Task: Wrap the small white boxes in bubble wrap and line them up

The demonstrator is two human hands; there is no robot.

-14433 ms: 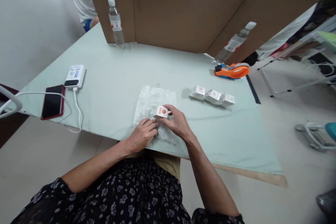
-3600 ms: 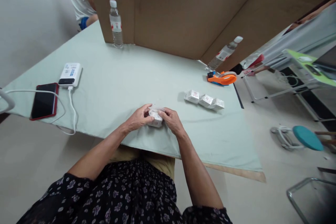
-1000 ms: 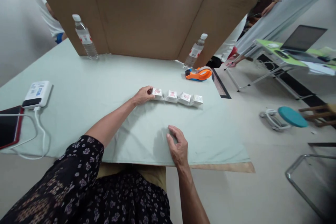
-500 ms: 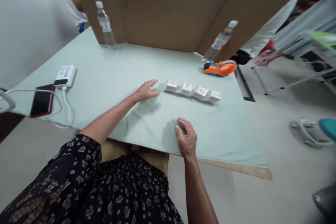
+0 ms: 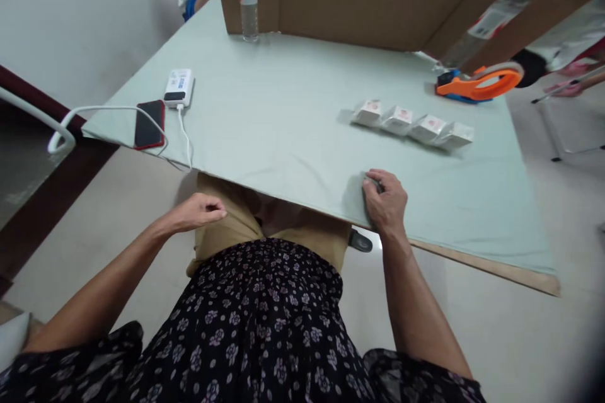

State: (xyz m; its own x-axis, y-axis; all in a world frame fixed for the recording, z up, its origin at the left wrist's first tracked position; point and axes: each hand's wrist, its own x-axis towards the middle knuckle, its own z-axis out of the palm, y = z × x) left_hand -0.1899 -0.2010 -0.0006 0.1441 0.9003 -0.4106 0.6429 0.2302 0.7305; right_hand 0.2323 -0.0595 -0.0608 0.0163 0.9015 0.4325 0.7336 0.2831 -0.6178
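Observation:
My left hand (image 5: 203, 211) is over my lap, off the table's near edge, its fingers curled in and the thumb against them. It shows nothing held. My right hand (image 5: 386, 200) rests on its side on the table near the front edge, fingers loosely bent and a gap between thumb and forefinger. Beyond it lies a row of several small white boxes (image 5: 399, 118) in clear wrap, with pinkish-red prints on most tops. Neither hand touches the row.
A pale green cloth covers the table (image 5: 283, 113). Left are a phone (image 5: 149, 124) and a white power bank (image 5: 179, 88) with a cable. A cardboard panel (image 5: 340, 0), two water bottles (image 5: 248, 3) and an orange tape dispenser (image 5: 477, 85) stand along the back.
My left hand has drawn back from beside the row of boxes to over my lap, and its fingers have curled in. My right hand stays on the table. The view has shifted.

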